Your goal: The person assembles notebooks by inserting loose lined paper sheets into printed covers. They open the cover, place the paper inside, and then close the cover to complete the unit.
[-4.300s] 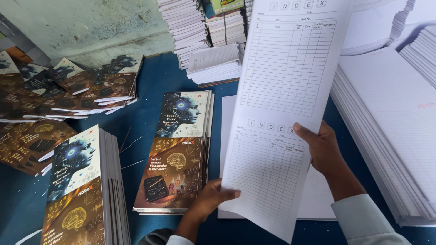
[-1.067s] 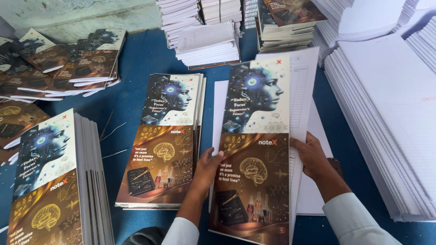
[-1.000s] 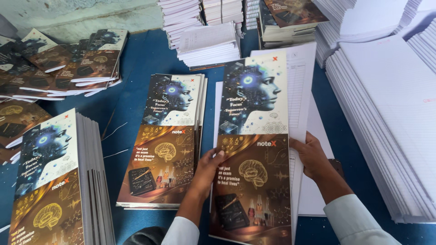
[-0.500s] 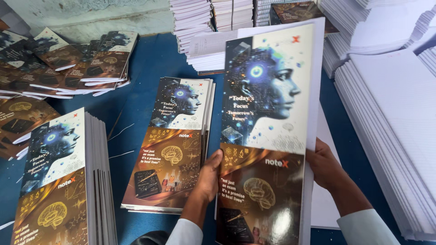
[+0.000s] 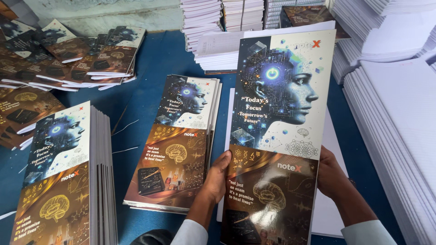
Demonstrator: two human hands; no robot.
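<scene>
I hold a tall printed notebook cover sheet (image 5: 277,131) upright, tilted toward me. It shows a bluish robot-like head on top and a brown panel with a brain drawing below. My left hand (image 5: 217,174) grips its left edge near the middle, and my right hand (image 5: 332,174) grips the right edge. Under the sheet lies a white ruled paper stack (image 5: 334,199) on the blue table (image 5: 150,59).
A pile of the same covers (image 5: 179,140) lies just left of my left hand. A taller pile (image 5: 63,177) stands at front left. Fanned covers (image 5: 68,54) spread at far left. White paper stacks (image 5: 399,118) fill the right side, and more stacks (image 5: 218,27) line the back.
Earlier I held a white ruled index sheet. A cover sheet then lay on the white stack under my hands, and I have lifted and tilted it up toward me.
</scene>
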